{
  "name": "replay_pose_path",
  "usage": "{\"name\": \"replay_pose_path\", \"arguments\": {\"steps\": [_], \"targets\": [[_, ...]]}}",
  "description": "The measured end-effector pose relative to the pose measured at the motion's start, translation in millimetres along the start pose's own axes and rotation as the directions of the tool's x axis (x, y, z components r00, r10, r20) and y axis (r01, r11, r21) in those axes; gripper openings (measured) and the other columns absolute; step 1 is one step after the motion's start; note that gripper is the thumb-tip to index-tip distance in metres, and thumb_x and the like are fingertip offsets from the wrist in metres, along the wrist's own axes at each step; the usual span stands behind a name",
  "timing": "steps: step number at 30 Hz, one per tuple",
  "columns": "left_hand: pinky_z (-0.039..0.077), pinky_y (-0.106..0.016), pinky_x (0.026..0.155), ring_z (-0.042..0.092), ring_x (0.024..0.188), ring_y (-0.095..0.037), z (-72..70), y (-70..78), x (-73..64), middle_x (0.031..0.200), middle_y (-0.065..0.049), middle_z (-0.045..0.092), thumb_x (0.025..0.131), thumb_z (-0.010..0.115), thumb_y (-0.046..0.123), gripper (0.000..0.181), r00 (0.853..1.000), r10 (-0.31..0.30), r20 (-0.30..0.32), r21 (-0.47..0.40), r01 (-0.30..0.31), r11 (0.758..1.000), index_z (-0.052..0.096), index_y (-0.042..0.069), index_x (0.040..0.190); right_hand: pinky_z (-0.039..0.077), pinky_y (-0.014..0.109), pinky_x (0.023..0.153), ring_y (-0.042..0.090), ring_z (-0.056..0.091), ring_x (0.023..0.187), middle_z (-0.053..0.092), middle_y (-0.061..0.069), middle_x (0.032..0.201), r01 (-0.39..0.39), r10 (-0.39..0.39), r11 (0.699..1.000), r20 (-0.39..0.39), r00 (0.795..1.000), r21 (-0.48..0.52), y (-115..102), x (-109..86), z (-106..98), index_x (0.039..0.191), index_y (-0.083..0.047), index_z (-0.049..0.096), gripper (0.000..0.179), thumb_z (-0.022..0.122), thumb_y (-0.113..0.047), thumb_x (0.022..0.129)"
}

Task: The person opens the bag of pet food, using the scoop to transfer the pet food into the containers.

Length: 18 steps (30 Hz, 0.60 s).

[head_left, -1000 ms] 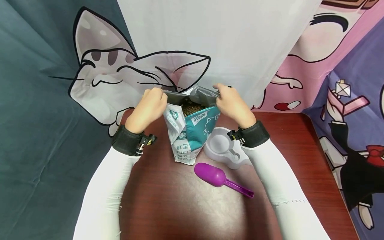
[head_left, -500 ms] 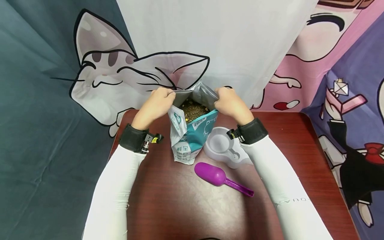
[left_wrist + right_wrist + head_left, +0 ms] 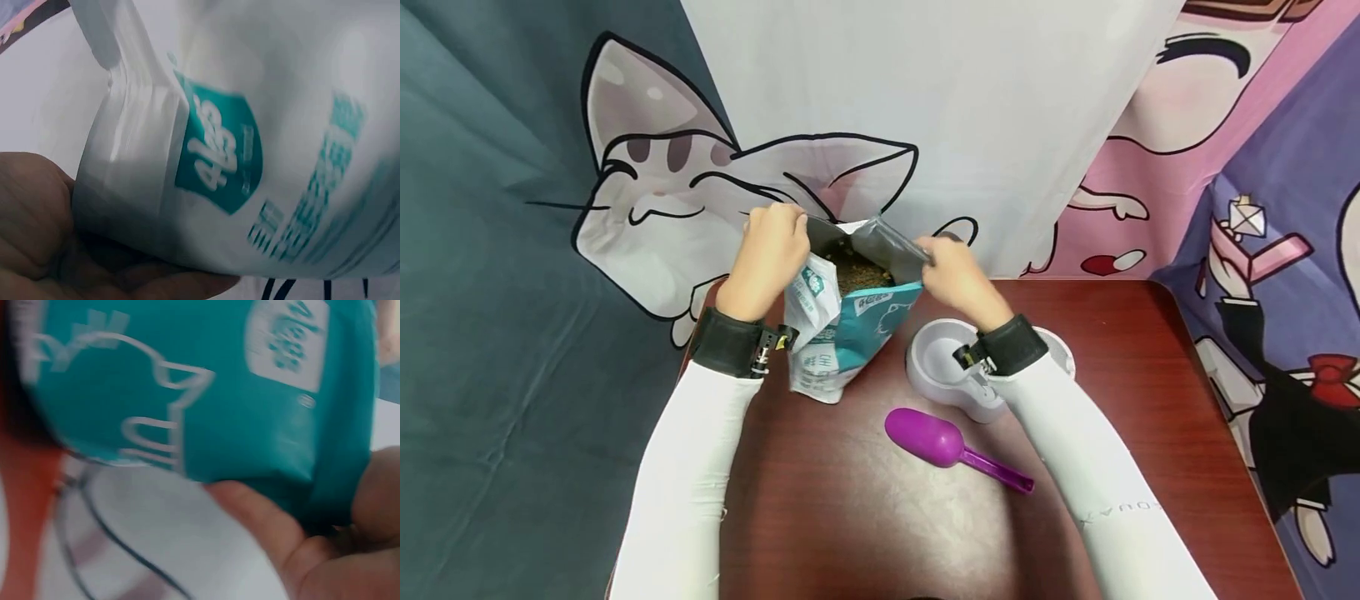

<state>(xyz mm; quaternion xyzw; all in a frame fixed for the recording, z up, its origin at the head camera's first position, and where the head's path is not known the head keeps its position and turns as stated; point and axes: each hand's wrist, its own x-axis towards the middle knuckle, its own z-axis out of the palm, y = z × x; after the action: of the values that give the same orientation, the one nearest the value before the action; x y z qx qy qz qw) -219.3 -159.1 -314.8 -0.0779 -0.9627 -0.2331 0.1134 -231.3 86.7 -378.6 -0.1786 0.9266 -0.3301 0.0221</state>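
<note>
A white and teal pet food bag (image 3: pixel 876 321) is open at the top, showing its silvery lining and brown kibble (image 3: pixel 861 275) inside. My left hand (image 3: pixel 769 254) grips the left side of its mouth, and my right hand (image 3: pixel 958 279) pinches the right side. The bag leans, its base towards the left; whether the base touches the table cannot be told. In the left wrist view, fingers curl under the white side of the bag (image 3: pixel 300 144). The right wrist view has thumb and fingers holding the teal side (image 3: pixel 244 437).
Right of the bag stands a light grey double bowl (image 3: pixel 917 379), partly hidden by my right wrist. A purple scoop (image 3: pixel 928 437) lies in front of it on the reddish-brown table (image 3: pixel 820 508). Printed cloths (image 3: pixel 985 108) hang behind and at the sides.
Both hands have shifted left with the bag, which now leans and stands farther from the double bowl. More of the bowl shows. The scoop has stayed in place.
</note>
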Motion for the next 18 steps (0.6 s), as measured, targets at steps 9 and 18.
{"name": "replay_pose_path", "arguments": {"steps": [9,18], "targets": [[0.049,-0.062,0.077,0.063,0.08,-0.041,16.4,24.9,-21.4,0.074,-0.019,0.064,0.1,0.044,0.014,0.028,0.971,0.193,0.138,0.074,-0.204,0.976,0.059,0.001,0.081,0.043,0.031,0.052,0.022,0.054,0.061,0.058,0.009,0.07,-0.081,0.109,0.968,-0.111,0.988,0.238,34,-43.8,62,0.116,-0.007,0.061,0.032,0.049,-0.002,0.087],[0.044,-0.052,0.101,0.053,0.121,-0.033,42.7,41.0,-48.4,0.124,-0.024,0.06,0.102,0.038,0.019,0.041,0.92,0.209,0.332,-0.01,-0.218,0.976,0.05,-0.01,0.129,0.043,0.071,0.086,0.054,0.048,0.116,0.039,0.035,0.135,-0.428,0.186,0.261,0.39,0.902,0.865,66,-67.3,94,0.148,0.003,0.022,0.068,0.036,0.012,0.082]]}}
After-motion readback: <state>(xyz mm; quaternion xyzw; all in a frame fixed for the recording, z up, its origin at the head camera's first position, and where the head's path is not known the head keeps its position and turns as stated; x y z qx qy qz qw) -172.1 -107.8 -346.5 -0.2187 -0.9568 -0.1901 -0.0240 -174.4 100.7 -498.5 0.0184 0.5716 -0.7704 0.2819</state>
